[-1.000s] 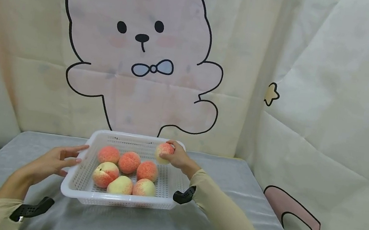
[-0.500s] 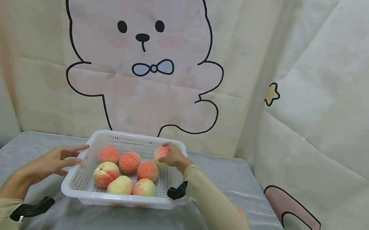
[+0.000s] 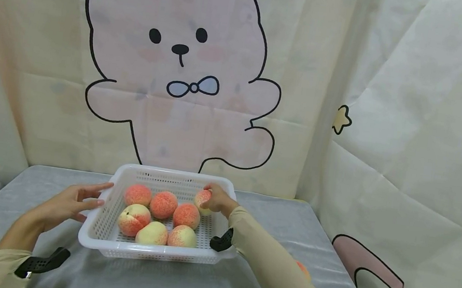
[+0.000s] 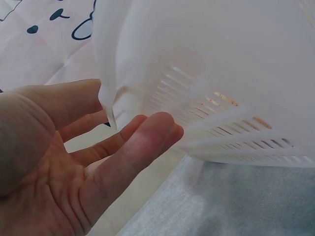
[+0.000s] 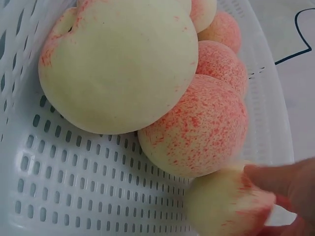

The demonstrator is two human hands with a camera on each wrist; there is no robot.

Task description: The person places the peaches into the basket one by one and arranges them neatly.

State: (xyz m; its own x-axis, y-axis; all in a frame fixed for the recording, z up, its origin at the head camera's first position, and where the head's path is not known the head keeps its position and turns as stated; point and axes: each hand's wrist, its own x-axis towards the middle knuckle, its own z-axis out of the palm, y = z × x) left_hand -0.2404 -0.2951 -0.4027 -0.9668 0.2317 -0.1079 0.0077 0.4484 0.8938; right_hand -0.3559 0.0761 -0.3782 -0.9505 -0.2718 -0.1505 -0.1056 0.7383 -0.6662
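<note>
A white plastic basket (image 3: pixel 155 251) with slotted walls stands on the table, holding several red and pale yellow peaches (image 3: pixel 163 204). My right hand (image 3: pixel 222 200) grips a peach (image 3: pixel 201 200) at the basket's back right corner. In the right wrist view the gripped peach (image 5: pixel 224 204) is low in the basket, beside a red-speckled peach (image 5: pixel 202 128); whether it rests on the floor I cannot tell. My left hand (image 3: pixel 67 201) touches the basket's left rim, fingers spread and fairly straight. The left wrist view shows its fingers (image 4: pixel 142 140) beside the outer wall.
A grey cloth covers the table (image 3: pixel 129 281). Behind my right sleeve a small orange thing (image 3: pixel 303 270) partly shows at the right. A curtain (image 3: pixel 289 137) with a cartoon bear hangs behind the table, and another curtain (image 3: pixel 421 164) hangs to the right.
My right hand has brought the peach lower and slightly left, deeper into the basket's back right corner. The orange thing now shows past my sleeve. My left hand stays at the rim.
</note>
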